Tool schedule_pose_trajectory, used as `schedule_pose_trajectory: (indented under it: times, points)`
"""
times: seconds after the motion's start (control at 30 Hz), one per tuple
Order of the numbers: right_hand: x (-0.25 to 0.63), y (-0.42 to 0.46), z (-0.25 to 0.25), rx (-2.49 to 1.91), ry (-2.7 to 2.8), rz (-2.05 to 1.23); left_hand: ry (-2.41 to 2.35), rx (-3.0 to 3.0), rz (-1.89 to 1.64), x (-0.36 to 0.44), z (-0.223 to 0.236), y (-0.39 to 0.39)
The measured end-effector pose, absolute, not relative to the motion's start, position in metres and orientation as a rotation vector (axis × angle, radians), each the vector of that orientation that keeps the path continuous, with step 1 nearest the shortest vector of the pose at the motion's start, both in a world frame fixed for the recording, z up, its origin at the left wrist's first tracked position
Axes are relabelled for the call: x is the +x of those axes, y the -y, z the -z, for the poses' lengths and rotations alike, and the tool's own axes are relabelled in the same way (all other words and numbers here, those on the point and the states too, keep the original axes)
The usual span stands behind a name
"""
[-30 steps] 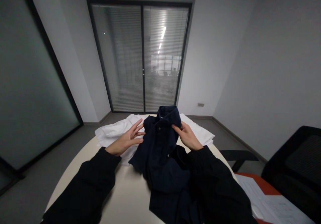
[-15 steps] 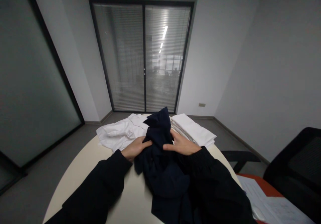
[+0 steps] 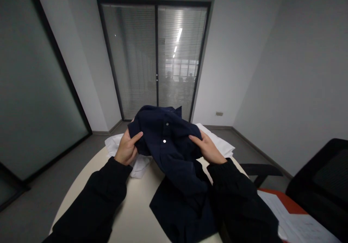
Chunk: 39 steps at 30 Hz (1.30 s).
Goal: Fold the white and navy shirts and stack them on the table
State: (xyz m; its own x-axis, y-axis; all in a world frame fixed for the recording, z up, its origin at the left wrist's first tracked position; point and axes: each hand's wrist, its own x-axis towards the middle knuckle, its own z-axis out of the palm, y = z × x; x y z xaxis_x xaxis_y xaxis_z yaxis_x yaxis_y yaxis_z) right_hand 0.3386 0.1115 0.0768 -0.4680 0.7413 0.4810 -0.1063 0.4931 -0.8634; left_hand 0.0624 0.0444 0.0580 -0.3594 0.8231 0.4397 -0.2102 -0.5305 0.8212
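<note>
A navy button-up shirt (image 3: 174, 152) is spread between my hands, its shoulders lifted off the table and its lower part lying bunched near me. Two pale buttons show on its front. My left hand (image 3: 128, 147) grips the left shoulder area, thumb on top and fingers behind the cloth. At the right shoulder area, my right hand (image 3: 208, 145) pinches the fabric the same way. Behind the shirt, a crumpled white garment (image 3: 140, 167) lies at the left, partly covered. Folded white cloth (image 3: 221, 143) rests at the right, just beyond my right hand.
Everything lies on a round cream table (image 3: 133, 206). To the right stand a black office chair (image 3: 320, 177) and an orange surface (image 3: 288, 203) with printed papers (image 3: 301, 225). A glass door with blinds (image 3: 154, 61) is in the far wall.
My left hand, loose a second ago, has taken hold of the shirt. Both hands have moved apart, pulling the shirt's bunched upper part open and raising it.
</note>
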Motion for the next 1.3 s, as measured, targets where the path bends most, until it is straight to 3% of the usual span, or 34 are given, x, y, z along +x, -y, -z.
schedule_pose_trajectory:
  times: [0.17,0.33,0.6,0.87,1.03,1.3]
  points:
    - [0.364,-0.113,-0.081,-0.511,1.685,-1.186,-0.946,1.310,-1.974,0.042,-0.040,-0.060]
    - [0.378,-0.120,-0.082,-0.689,1.831,-1.129,-1.388,1.586,-1.892,0.039,-0.028,-0.065]
    - [0.372,-0.091,-0.101,-0.509,1.568,-1.309,-1.324,1.766,-2.023,0.062,-0.058,-0.037]
    - [0.378,-0.029,-0.137,-0.376,1.722,-0.966,-0.913,1.405,-2.134,0.076,-0.094,0.005]
    - [0.372,-0.065,-0.125,-0.550,1.675,-0.863,-1.283,1.634,-2.210,0.060,-0.093,-0.009]
    - [0.374,-0.150,-0.052,-1.000,2.068,-0.867,-1.489,1.426,-1.402,0.038,-0.030,-0.064]
